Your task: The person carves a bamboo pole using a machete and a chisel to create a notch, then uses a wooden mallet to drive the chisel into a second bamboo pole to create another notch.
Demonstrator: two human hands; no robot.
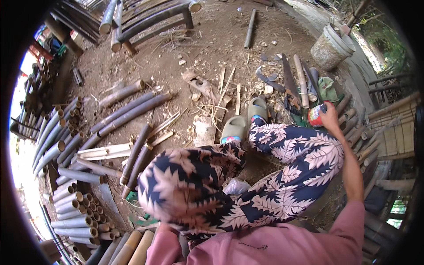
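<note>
My right hand (327, 116) is closed at the upper rim of a red can (314, 116) with a coloured label, out beyond my right knee. A small dark part shows by the fingers; I cannot make out what it is. Close to the can lie a green cloth (327, 89), a long dark blade-like piece (289, 81) and a pale stick (301, 79). Over my left thigh, my left hand (180, 198) is a brownish smear of motion, so its fingers cannot be read. Whether it holds anything is hidden by the blur.
Cut bamboo tubes (75, 225) are stacked at the left, and longer poles (132, 112) lie nearby. Split strips (106, 151) and a gnarled wood piece (202, 84) rest on the dirt. A bamboo bench frame (154, 22) stands at the back; a dirty bucket (329, 49) stands far right.
</note>
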